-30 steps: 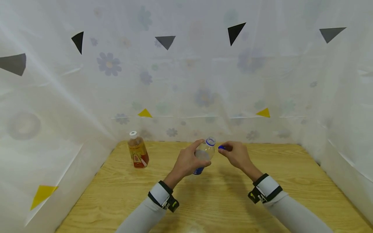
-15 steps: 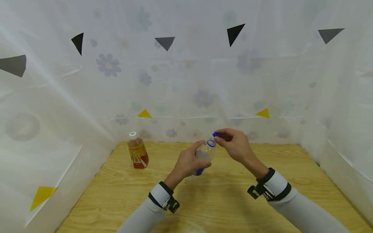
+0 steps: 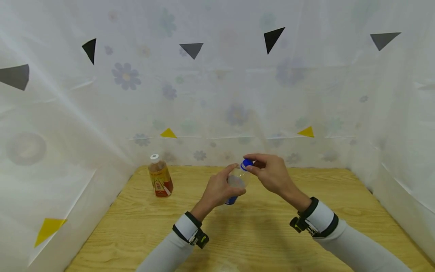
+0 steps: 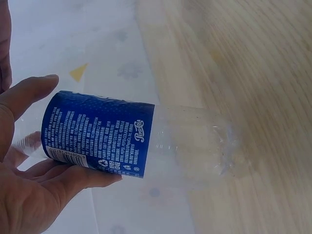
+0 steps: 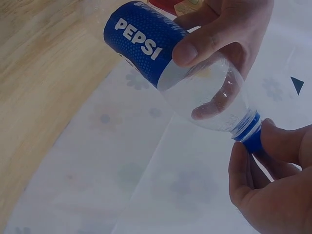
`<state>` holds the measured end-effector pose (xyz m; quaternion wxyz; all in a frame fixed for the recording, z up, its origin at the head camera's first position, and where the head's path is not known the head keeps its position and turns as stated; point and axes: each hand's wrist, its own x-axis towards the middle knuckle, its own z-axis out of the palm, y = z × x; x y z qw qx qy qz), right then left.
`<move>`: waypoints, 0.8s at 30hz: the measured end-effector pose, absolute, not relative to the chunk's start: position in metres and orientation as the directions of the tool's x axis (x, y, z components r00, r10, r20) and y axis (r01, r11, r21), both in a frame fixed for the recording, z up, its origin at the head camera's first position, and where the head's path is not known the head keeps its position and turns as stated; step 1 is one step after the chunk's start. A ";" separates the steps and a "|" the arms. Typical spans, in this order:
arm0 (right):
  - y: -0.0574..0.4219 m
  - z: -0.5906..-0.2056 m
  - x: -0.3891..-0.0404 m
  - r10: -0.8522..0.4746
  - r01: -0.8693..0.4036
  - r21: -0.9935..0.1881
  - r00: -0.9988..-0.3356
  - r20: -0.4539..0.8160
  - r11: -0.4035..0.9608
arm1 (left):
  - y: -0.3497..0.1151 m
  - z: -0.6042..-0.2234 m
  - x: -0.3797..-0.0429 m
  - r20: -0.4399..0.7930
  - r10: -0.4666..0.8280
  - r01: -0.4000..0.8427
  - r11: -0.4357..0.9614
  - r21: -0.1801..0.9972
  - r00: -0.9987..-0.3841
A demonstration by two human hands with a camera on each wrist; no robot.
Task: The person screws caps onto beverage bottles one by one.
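Observation:
A clear plastic bottle (image 5: pixel 204 95) with a blue Pepsi label (image 4: pixel 100 134) looks empty. My left hand (image 3: pixel 217 190) grips it around its upper part, fingers on one side and thumb on the other, and it leans slightly to the right in the head view. On the bottle's mouth sits a blue cap (image 3: pixel 246 164). My right hand (image 3: pixel 272 172) pinches this cap between thumb and fingertips, as the right wrist view shows up close. A blue ring circles the neck just below the cap.
A bottle of reddish-brown drink (image 3: pixel 161 176) with a white cap and yellow label stands at the back left of the wooden table (image 3: pixel 190 234). Pale flowered sheeting (image 3: pixel 217 94) with paper triangles encloses the table's back and sides.
My right hand has lifted the blue cap from beside the bottle, carried it left over the open mouth and set it on the neck. The left hand and bottle have hardly moved.

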<state>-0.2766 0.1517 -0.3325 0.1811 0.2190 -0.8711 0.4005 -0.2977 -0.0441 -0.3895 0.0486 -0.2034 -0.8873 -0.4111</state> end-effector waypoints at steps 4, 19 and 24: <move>0.151 -0.332 -0.276 -0.246 -0.526 -0.612 -0.840 0.484 0.591 | -0.044 -0.390 -0.298 0.255 0.328 0.407 0.577 0.709 -0.909; 0.150 -0.334 -0.274 -0.271 -0.546 -0.587 -0.826 0.494 0.598 | -0.044 -0.391 -0.299 0.254 0.339 0.413 0.570 0.710 -0.906; 0.150 -0.335 -0.274 -0.268 -0.556 -0.575 -0.818 0.509 0.600 | -0.043 -0.390 -0.298 0.253 0.339 0.411 0.569 0.712 -0.906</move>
